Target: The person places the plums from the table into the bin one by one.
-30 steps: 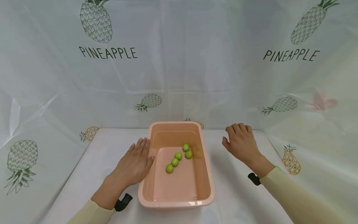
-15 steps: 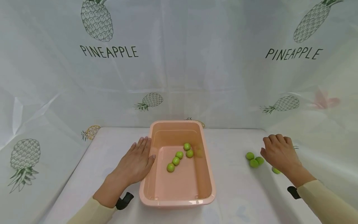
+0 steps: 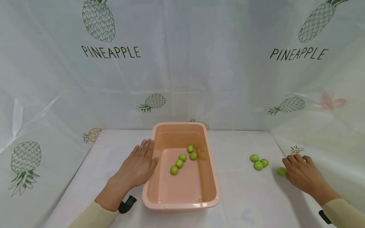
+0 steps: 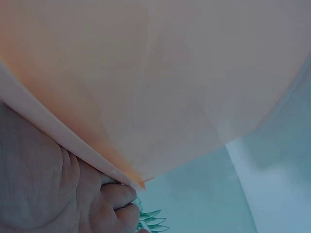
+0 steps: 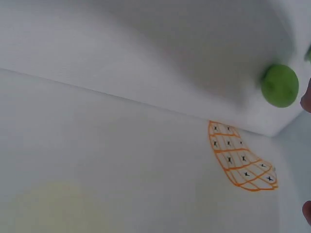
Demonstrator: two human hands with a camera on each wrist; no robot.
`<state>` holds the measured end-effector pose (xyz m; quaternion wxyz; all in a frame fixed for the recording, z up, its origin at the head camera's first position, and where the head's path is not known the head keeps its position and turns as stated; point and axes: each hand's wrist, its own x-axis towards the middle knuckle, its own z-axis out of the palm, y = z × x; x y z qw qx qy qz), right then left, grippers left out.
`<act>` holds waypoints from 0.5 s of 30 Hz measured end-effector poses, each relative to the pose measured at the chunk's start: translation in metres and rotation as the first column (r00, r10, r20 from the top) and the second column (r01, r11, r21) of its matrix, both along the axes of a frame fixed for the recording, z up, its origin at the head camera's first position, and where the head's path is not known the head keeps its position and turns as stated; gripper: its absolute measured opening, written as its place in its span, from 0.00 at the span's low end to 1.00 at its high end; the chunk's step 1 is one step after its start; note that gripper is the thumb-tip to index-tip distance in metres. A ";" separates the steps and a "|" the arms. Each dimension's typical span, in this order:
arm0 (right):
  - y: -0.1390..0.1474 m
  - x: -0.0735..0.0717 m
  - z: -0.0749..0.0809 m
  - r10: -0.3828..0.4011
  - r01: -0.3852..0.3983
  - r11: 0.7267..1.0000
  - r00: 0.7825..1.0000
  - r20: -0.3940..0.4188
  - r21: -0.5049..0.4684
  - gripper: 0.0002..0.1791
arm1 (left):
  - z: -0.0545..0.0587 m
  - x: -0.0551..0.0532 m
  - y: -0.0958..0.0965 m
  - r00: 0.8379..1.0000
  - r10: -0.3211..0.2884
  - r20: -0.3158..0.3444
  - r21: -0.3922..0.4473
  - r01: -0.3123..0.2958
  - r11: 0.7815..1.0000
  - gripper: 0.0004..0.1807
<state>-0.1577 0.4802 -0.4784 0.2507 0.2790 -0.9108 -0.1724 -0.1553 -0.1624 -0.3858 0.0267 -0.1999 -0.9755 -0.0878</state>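
Note:
My left hand (image 3: 136, 166) lies with straight fingers along the left rim of a pink plastic basin (image 3: 182, 207). In the left wrist view, the palm and fingers (image 4: 119, 196) press against the basin's outer wall. Several small round green fruits (image 3: 174, 170) lie on the basin floor. At the far right, my right hand (image 3: 303, 174), fingers loosely bent and apart, hovers beside a single green fruit (image 3: 282, 171). The right wrist view shows that green fruit (image 5: 280, 86) on the table, a fingertip (image 5: 306, 99) close by and nothing between the digits.
Three more green fruits (image 3: 259, 165) sit clustered on the white table (image 3: 233, 186), left of the right hand. A pineapple-printed sheet (image 3: 222, 79) rises behind the table and along both sides.
My right hand has travelled from beside the basin far to the right and lowered near the lone fruit, uncovering the table fruits. The left hand and basin stay put.

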 end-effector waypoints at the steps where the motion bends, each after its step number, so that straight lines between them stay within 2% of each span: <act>1: 0.002 0.001 -0.003 0.007 -0.007 1.000 1.000 -0.001 0.003 0.38 | 0.000 0.000 0.000 1.000 0.001 0.001 -0.001 -0.001 1.000 0.38; 5: 0.006 0.003 -0.014 0.013 -0.013 1.000 1.000 0.005 0.003 0.32 | -0.001 0.001 -0.002 1.000 0.005 0.000 0.003 -0.005 1.000 0.38; 10: 0.006 0.004 -0.024 -0.020 0.017 0.999 0.998 0.056 0.049 0.32 | -0.002 0.001 -0.002 1.000 0.009 0.001 0.014 -0.009 1.000 0.37; 14: 0.006 0.003 -0.029 -0.027 0.023 0.999 0.997 0.076 0.047 0.24 | -0.002 0.000 -0.001 1.000 0.009 0.003 0.020 -0.009 1.000 0.38; 15: 0.006 0.003 -0.029 -0.031 0.028 0.998 0.997 0.072 0.048 0.27 | -0.002 0.000 -0.001 1.000 0.009 0.004 0.020 -0.009 1.000 0.38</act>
